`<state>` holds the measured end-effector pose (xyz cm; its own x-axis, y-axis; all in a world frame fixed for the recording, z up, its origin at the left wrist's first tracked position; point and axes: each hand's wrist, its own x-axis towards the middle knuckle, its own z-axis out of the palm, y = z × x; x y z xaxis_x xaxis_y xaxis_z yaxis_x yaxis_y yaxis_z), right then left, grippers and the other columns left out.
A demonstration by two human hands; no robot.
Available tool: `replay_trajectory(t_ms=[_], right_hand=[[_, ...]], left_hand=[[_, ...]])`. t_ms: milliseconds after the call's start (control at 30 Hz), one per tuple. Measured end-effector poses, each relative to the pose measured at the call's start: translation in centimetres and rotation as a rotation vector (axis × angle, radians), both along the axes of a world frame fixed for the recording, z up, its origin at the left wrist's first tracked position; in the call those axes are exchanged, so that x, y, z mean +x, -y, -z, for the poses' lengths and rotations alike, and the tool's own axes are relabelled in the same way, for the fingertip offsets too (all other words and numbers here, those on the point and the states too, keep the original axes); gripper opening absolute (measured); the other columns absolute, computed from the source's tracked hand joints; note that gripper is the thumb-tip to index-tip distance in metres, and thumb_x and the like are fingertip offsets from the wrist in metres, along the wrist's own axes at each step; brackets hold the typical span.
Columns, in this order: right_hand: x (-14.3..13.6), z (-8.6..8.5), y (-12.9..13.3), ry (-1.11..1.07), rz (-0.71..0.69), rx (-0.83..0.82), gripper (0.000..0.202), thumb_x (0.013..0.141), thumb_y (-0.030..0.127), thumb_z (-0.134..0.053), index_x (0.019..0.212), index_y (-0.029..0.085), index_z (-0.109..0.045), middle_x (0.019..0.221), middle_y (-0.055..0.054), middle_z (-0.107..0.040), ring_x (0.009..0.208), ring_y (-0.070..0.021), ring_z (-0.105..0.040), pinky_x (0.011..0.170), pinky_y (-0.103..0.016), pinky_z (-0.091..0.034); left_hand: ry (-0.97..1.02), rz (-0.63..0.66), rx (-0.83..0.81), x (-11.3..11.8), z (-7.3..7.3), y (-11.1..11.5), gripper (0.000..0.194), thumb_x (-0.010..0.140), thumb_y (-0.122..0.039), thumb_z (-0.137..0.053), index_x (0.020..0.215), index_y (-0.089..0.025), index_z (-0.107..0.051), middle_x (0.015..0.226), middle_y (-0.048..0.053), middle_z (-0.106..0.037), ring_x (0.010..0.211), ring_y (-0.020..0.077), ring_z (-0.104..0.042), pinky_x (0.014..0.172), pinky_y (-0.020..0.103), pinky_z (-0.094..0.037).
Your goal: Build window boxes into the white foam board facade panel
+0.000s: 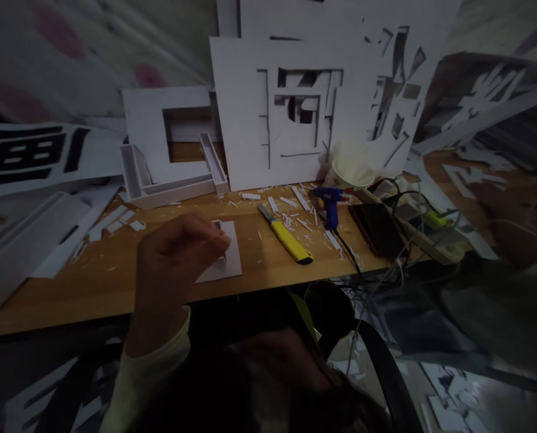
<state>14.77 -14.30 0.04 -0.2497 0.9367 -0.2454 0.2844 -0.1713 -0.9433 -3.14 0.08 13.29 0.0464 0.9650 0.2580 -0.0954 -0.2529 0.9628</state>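
Observation:
My left hand [178, 258] is raised over the front of the wooden table, thumb and fingers pinched together. Whatever the fingertips hold, if anything, is too small and dim to make out. Behind and below them lies a small white board piece [233, 255] with dark marks or a cutout partly covered by the fingers. My right hand [284, 355] is low near my lap, dark and blurred, and its fingers cannot be made out. To the right of the white piece rests a yellow utility knife [290, 240] with its blade end pointing away. Farther right is a blue glue gun [330, 207].
White scraps [302, 198] litter the table [268, 273]. Large cut-out boards [245, 120] lean at the back beside a white frame-like piece [173, 189]. A paper cup [352, 171], dark wallet-like object [380, 228] and corded power strip [439, 246] stand right. Another person's hand [498, 207] is far right.

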Motion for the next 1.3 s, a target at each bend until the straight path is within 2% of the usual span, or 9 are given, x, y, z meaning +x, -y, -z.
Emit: replay_trajectory(t_ms=[133, 233, 267, 333, 433, 567, 700, 933, 1300], right_hand=[[1.4, -2.9, -3.1, -0.006, 0.064, 0.065, 0.025, 0.095, 0.045, -0.061, 0.102, 0.025, -0.075, 0.083, -0.002, -0.078, 0.076, -0.0205, -0.074, 0.073, -0.033, -0.059], [1.5, -4.4, -6.5, 0.014, 0.240, 0.249, 0.021, 0.088, 0.042, -0.070, 0.099, 0.024, -0.074, 0.085, -0.003, -0.078, 0.077, -0.0197, -0.073, 0.074, -0.032, -0.058], [1.2, -4.5, -7.7, 0.001, 0.277, 0.331, 0.022, 0.086, 0.039, -0.073, 0.102, 0.024, -0.073, 0.091, -0.004, -0.077, 0.081, -0.0196, -0.072, 0.077, -0.032, -0.058], [0.1, -3.9, -10.1, -0.056, 0.310, 0.466, 0.033, 0.083, 0.035, -0.076, 0.113, 0.024, -0.067, 0.098, -0.005, -0.075, 0.087, -0.0198, -0.070, 0.080, -0.034, -0.058], [-2.2, -1.5, -12.8, -0.102, 0.281, 0.516, 0.049, 0.079, 0.035, -0.079, 0.123, 0.025, -0.059, 0.115, -0.008, -0.070, 0.101, -0.0222, -0.068, 0.086, -0.037, -0.057], [-4.2, 1.2, -14.2, -0.050, 0.241, 0.484, 0.050, 0.081, 0.032, -0.076, 0.124, 0.025, -0.055, 0.121, -0.009, -0.067, 0.107, -0.0246, -0.065, 0.093, -0.043, -0.055], [-4.2, 2.1, -14.3, 0.005, 0.214, 0.502, 0.047, 0.085, 0.029, -0.071, 0.127, 0.024, -0.053, 0.120, -0.010, -0.067, 0.110, -0.0265, -0.065, 0.094, -0.047, -0.054], [-4.3, 2.2, -14.2, 0.099, 0.136, 0.553, 0.042, 0.092, 0.024, -0.060, 0.133, 0.025, -0.050, 0.127, -0.010, -0.065, 0.118, -0.0262, -0.061, 0.101, -0.048, -0.051], [-4.4, 1.9, -14.2, 0.133, 0.060, 0.530, 0.053, 0.092, 0.014, -0.056, 0.140, 0.031, -0.045, 0.129, -0.008, -0.063, 0.118, -0.0255, -0.060, 0.099, -0.045, -0.052]], left_hand=[[0.061, -0.120, 0.032, -2.3, 0.4, -0.7, 0.037, 0.084, -0.046, -0.072, 0.056, -0.025, -0.063, 0.073, -0.002, -0.063, 0.082, 0.0177, -0.059, 0.087, 0.037, -0.052], [0.063, -0.229, -0.062, -3.4, 2.9, -1.3, 0.014, 0.082, -0.042, -0.075, 0.084, -0.028, -0.074, 0.091, 0.000, -0.071, 0.092, 0.0211, -0.062, 0.092, 0.038, -0.052], [0.046, -0.264, -0.089, -3.6, 4.1, -1.4, 0.018, 0.081, -0.039, -0.076, 0.094, -0.028, -0.074, 0.095, 0.000, -0.072, 0.095, 0.0215, -0.064, 0.093, 0.038, -0.052], [0.024, -0.271, -0.079, -3.6, 6.6, -1.6, 0.023, 0.078, -0.037, -0.078, 0.097, -0.025, -0.073, 0.101, 0.002, -0.073, 0.100, 0.0205, -0.066, 0.096, 0.035, -0.051], [0.005, -0.315, -0.172, -3.2, 9.7, -1.5, 0.023, 0.077, -0.035, -0.078, 0.094, -0.022, -0.071, 0.103, 0.003, -0.073, 0.101, 0.0194, -0.068, 0.093, 0.033, -0.053], [0.025, -0.311, -0.275, -2.4, 11.7, -1.4, 0.025, 0.072, -0.037, -0.079, 0.086, -0.019, -0.069, 0.097, 0.005, -0.074, 0.098, 0.0208, -0.069, 0.088, 0.033, -0.054], [0.007, -0.288, -0.300, -2.2, 12.2, -1.6, 0.023, 0.070, -0.036, -0.079, 0.084, -0.019, -0.070, 0.096, 0.005, -0.074, 0.103, 0.0215, -0.068, 0.093, 0.034, -0.052], [-0.082, -0.284, -0.380, -2.5, 12.0, -1.7, 0.026, 0.073, -0.043, -0.075, 0.080, -0.019, -0.069, 0.087, 0.005, -0.073, 0.086, 0.0189, -0.067, 0.082, 0.031, -0.053], [-0.095, -0.268, -0.376, -2.3, 11.9, -1.6, 0.016, 0.071, -0.031, -0.076, 0.075, -0.020, -0.065, 0.085, 0.002, -0.069, 0.084, 0.0163, -0.066, 0.080, 0.027, -0.054]])
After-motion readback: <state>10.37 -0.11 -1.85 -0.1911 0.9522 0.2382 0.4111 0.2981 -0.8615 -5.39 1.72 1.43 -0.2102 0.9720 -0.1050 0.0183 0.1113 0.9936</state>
